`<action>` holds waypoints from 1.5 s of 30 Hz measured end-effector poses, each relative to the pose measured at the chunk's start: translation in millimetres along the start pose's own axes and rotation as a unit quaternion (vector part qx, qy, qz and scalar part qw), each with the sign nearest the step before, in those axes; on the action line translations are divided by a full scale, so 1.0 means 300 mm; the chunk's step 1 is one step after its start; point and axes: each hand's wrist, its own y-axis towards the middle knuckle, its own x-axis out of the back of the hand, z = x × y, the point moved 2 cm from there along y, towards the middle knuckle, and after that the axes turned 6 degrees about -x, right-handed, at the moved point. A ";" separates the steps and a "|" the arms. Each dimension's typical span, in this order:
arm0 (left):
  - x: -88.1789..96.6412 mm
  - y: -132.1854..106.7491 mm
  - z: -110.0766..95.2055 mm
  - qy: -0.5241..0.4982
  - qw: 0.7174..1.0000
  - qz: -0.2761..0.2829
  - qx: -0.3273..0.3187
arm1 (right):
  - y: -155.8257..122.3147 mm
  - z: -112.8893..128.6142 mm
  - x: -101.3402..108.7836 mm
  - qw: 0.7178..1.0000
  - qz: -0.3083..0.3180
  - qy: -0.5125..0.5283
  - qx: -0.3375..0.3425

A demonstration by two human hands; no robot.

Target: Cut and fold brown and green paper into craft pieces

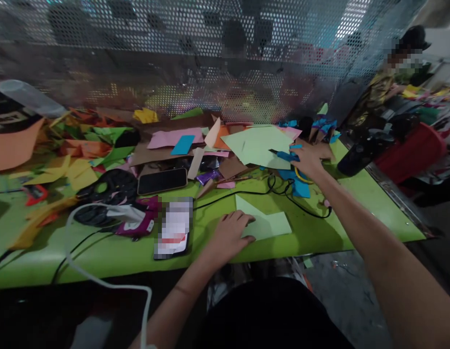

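My left hand [232, 235] lies at the front of the green table with its fingers apart, the fingertips on the left part of a cut pale green paper piece [271, 224]. Farther off to the right, my right hand [307, 161] is closed at the handle end of a blue craft knife [283, 155], its dark tip pointing left. Beneath the knife lies a larger pale green sheet [259, 144]. Just below my right hand are a yellow ring-like piece [302, 177] and blue paper scraps [301, 189].
A phone with a lit screen [176, 228], a dark phone [162, 181] and a purple power strip [137, 223] sit on the left. A yellow glue gun [39, 225] lies beyond them. Black cables cross the table [370, 208]. A perforated metal panel [195, 53] stands behind coloured paper scraps.
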 end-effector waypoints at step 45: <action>0.062 0.177 -0.079 0.119 0.984 0.044 -0.123 | -0.623 0.150 0.031 0.978 0.138 0.097 0.125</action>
